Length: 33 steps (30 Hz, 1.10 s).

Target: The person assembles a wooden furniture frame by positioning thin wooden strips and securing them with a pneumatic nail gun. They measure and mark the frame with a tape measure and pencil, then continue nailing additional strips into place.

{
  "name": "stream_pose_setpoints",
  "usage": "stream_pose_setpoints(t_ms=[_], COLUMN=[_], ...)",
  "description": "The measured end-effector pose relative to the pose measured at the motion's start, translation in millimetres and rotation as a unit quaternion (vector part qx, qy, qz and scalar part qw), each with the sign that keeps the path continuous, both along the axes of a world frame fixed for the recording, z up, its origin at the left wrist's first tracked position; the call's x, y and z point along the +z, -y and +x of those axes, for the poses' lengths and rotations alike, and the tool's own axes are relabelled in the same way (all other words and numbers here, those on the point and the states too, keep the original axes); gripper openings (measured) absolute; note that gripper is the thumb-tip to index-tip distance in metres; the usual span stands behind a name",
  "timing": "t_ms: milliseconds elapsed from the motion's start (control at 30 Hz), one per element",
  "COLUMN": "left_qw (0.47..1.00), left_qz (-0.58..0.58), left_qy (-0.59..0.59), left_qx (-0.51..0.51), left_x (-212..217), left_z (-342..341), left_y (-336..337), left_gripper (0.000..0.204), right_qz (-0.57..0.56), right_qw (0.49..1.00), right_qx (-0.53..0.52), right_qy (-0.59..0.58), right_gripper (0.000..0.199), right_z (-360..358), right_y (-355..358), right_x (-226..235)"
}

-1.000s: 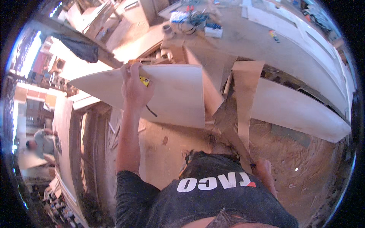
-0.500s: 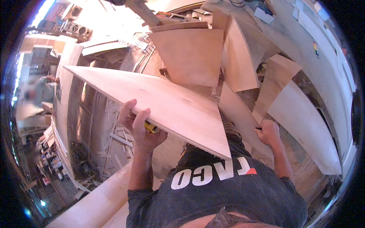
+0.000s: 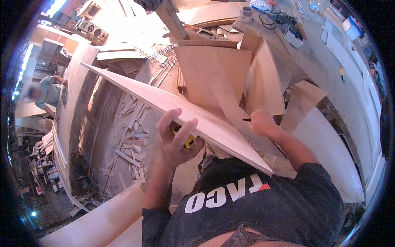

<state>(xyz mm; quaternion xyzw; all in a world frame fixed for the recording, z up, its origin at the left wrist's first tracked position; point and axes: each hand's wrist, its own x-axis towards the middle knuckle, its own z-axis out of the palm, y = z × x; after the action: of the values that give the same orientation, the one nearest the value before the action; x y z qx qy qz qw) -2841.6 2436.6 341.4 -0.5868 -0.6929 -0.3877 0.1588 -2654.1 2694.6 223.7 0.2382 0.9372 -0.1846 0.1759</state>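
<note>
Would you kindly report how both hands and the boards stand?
Left hand holding pale board and yellow tape measure. Right hand gripping thin panel, dark slim item poking out. Pale board hides part of thin panel.

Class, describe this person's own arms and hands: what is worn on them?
The left hand and right hand are bare; no gloves or watch show. Both forearms are uncovered below dark short sleeves of a shirt with white lettering and a red patch.

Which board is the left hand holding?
The pale, pointed board at the left hand's fingertips; the brown boards beyond don't touch that hand.
</note>
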Motion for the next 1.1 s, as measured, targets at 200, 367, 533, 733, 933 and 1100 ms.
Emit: stream_pose_setpoints(t_ms=[200,367,533,733,933,1100], left_qw=[1.0,0.999,0.999,0.999,0.998,0.991], left_qz=[-0.003,-0.03,-0.023,-0.026,-0.041,-0.083], left_qy=[-0.006,-0.018,-0.026,-0.034,-0.045,-0.09], left_qx=[0.002,-0.005,-0.005,-0.004,-0.03,-0.045], left_x=[-3.7,-1.1,1.3,8.4,6.9,-6.3], left_z=[-2.7,-7.2,-7.5,-22.4,-44.9,-73.6], left_y=[-18.6,-34.5,-54.8,-101.4,-185.1,-276.3], left_gripper=[0.073,0.079,0.08,0.073,0.08,0.088], right_qz=[0.024,0.045,0.041,-0.142,-0.167,0.019], right_qw=[0.991,0.992,0.982,0.943,0.807,0.732], right_qx=[0.078,0.105,0.047,-0.061,-0.396,-0.652], right_qy=[-0.103,-0.059,-0.176,-0.295,-0.405,-0.197], right_gripper=[0.032,0.025,0.023,0.022,0.02,0.026], right_z=[-52.4,-150.0,-216.1,-122.0,106.2,272.8], right_y=[-23.2,-64.8,-112.4,-131.0,-125.8,-6.2], right_x=[3.9,-30.4,-100.4,-30.3,-48.4,-65.9])
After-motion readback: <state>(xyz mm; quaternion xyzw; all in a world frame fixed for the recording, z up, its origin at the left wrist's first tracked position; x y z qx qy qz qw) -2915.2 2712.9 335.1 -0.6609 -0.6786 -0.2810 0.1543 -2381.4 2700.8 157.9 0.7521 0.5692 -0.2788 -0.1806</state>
